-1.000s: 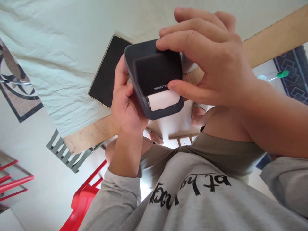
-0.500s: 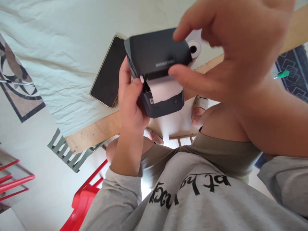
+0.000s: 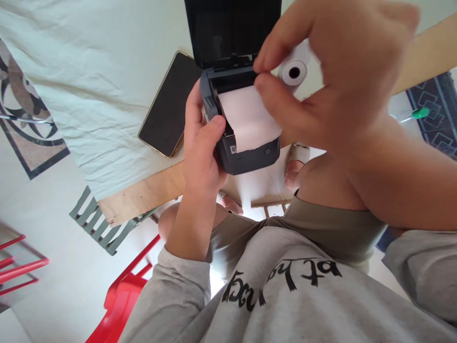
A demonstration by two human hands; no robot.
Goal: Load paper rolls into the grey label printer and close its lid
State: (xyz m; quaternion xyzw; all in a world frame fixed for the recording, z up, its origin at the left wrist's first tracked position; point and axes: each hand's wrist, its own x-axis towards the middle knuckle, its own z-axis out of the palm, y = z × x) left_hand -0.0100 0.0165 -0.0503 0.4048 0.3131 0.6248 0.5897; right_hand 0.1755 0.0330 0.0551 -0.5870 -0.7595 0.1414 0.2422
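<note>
My left hand point(image 3: 207, 147) is wrapped round the left side of a dark grey label printer point(image 3: 246, 159), thumb on its rim. The printer's black lid point(image 3: 232, 31) stands swung back, away from me. Inside lies white label paper point(image 3: 252, 114), its loose end hanging over the front edge beside the power button. At the compartment's back right corner is my right hand point(image 3: 321, 85), with thumb and index fingertip drawn close together by the paper. What they pinch, if anything, cannot be made out.
A dark phone point(image 3: 169, 105) lies on the pale cloth point(image 3: 107, 85) to the left. Just behind the printer's right side is a white paper roll point(image 3: 294, 71). A wooden table edge point(image 3: 143, 193) runs below, with a red chair point(image 3: 124, 295) at lower left.
The printer's lid has swung from nearly closed to wide open, exposing the paper. My right thumb and index finger have come together from a wide spread.
</note>
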